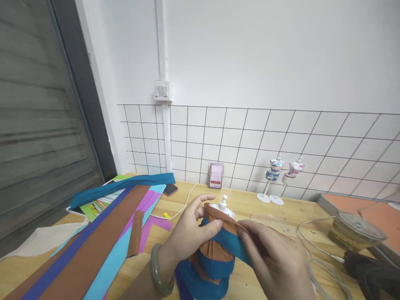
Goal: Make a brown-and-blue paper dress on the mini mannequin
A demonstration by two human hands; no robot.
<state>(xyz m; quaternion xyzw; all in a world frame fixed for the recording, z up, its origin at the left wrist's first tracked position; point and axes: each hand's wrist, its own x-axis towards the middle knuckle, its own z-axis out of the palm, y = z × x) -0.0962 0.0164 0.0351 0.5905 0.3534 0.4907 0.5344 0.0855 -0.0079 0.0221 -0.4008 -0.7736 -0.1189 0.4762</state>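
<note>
A small white dress form [223, 205] stands upright in front of me, its neck and shoulders showing above gathered layers of brown and teal cloth-like material [217, 266]. Around its upper body lies a brown-and-teal strip [229, 233]. My left hand [190, 227] is closed on the strip's left side, thumb pressed on the front and fingers curled behind the form. With thumb and fingertips, my right hand [271, 254] pinches the strip's right end, holding it out from the form. The lower part of the form is hidden.
Long brown, blue, purple and teal strips [103, 246] cover the table's left side. A phone [216, 176] leans against the wall. Two small decorated dress forms [275, 171] stand behind to the right. A tape-like roll [356, 231], cables and a dark tool [371, 271] lie at right.
</note>
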